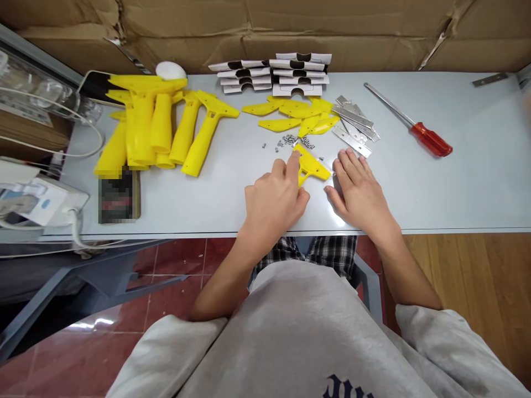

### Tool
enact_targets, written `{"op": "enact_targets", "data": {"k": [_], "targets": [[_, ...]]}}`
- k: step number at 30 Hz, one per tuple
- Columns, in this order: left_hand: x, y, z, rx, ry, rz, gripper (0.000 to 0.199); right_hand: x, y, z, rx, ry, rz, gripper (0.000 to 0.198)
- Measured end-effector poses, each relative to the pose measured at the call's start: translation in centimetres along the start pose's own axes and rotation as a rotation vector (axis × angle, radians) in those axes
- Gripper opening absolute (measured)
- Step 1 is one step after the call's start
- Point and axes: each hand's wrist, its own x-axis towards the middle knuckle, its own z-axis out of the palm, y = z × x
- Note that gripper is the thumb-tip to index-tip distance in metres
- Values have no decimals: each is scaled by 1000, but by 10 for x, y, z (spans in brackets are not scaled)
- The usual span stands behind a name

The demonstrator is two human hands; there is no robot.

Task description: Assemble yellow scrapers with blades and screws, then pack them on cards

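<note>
My left hand [274, 196] is closed round the handle of a yellow scraper [312, 165], its index finger lying along the scraper's head. The handle is mostly hidden under that hand. To the right, my right hand [360, 193] rests flat on the table, fingers stretched out and thumb apart, beside the scraper's right end. Whether anything lies under its fingers cannot be seen. Small silver screws [290, 140] are heaped just beyond the scraper head. Behind them lie flat yellow cover plates [298, 109], and metal blades [352, 141] are piled to their right.
Yellow scraper handles [143, 127] are heaped at the left, near a dark box [118, 199]. White blade packs [299, 80] are stacked at the back, against cardboard [186, 38]. A red-handled screwdriver [431, 138] lies at right. A power strip [45, 196] with cables sits far left.
</note>
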Motion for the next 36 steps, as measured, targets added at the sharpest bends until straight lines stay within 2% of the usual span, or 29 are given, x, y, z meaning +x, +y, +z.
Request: {"op": "enact_targets", "data": {"k": [6, 14, 19, 23, 27, 31, 33, 36], "targets": [[13, 11, -4, 65, -95, 2, 71, 0, 0, 0, -20, -3, -7, 90], [18, 2, 11, 86, -22, 41, 66, 1, 1, -3, 30, 9, -7, 86], [21, 0, 6, 93, -83, 59, 72, -1, 2, -8, 48, 121, -35, 79], [22, -2, -2, 46, -132, 31, 73, 5, -1, -18, 89, 222, -78, 58], [25, -21, 2, -197, -26, 87, 57, 27, 0, -30, 76, 118, -77, 47], [27, -42, 12, -615, 84, 73, 41, 59, 1, -37, 28, -15, -59, 43], [27, -49, 15, -864, 41, 24, 28, 72, 0, -38, -8, -73, -81, 41], [26, -54, 15, -1270, -145, -59, 21, 84, 1, -40, -33, -142, -99, 39]]}}
